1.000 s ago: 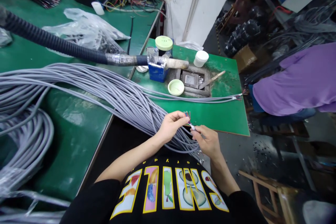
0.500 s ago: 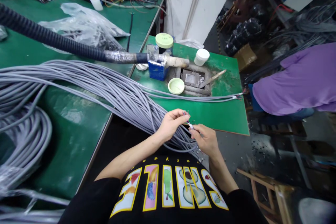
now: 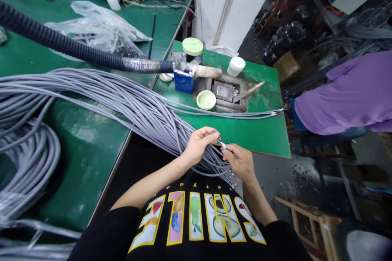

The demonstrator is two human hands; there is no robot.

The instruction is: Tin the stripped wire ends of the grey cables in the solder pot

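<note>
The person's left hand point(image 3: 197, 144) is closed in a pinch, thumb against fingertips, gripping the thin coloured wires point(image 3: 219, 139) that fan from a cable end point(image 3: 224, 146), while the right hand point(image 3: 243, 163) grips that same end by its pale section, fingers curled and thumb pressed in. The cable end is between the two hands, near the front edge of the green board point(image 3: 263, 138); the wire tips are partly hidden by the left fingers. A thick bundle of grey cables point(image 3: 134, 106) sweeps in from the left and passes beneath the hands. Beyond them, a few grey cables lie across the board, their stripped ends point(image 3: 278, 113) at its right side. Farther back are a shallow pale-green dish point(image 3: 206, 100), a square metal pot point(image 3: 223, 91), a blue box point(image 3: 183, 82) and a white tub point(image 3: 236, 66)
</note>
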